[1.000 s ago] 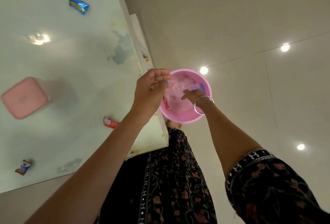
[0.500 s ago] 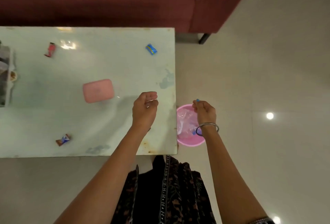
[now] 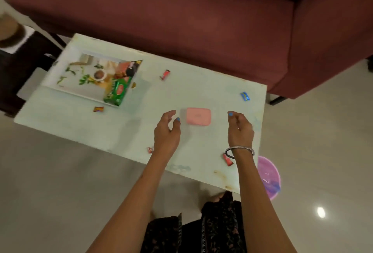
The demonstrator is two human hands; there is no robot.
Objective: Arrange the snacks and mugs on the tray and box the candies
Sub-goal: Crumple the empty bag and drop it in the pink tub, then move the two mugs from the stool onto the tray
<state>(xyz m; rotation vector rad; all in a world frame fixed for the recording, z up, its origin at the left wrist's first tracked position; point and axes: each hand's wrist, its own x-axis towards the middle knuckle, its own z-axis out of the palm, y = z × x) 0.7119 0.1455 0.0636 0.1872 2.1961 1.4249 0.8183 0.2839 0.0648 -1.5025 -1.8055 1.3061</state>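
Note:
A pink lidded box (image 3: 198, 116) lies on the pale green table (image 3: 125, 127). My left hand (image 3: 167, 131) hovers just left of it and my right hand (image 3: 240, 127) just right of it, both empty with fingers loosely curled and apart. Candies are scattered on the table: a blue one (image 3: 245, 96) at far right, a red one (image 3: 165, 74) behind the box, an orange one (image 3: 98, 109) at left, a red one (image 3: 150, 149) by my left wrist, and a red one (image 3: 228, 159) by my right wrist. A patterned tray (image 3: 66, 85) at the left holds a green snack packet (image 3: 117, 90) and a red packet (image 3: 127, 69).
A maroon sofa (image 3: 201, 20) runs behind the table. A pink bucket (image 3: 269, 176) stands on the tiled floor off the table's right near corner. A dark side stand (image 3: 22, 63) is at the far left.
Both hands left the pink bucket and moved forward over the table to either side of the pink box. My view swung left, bringing the tray into sight.

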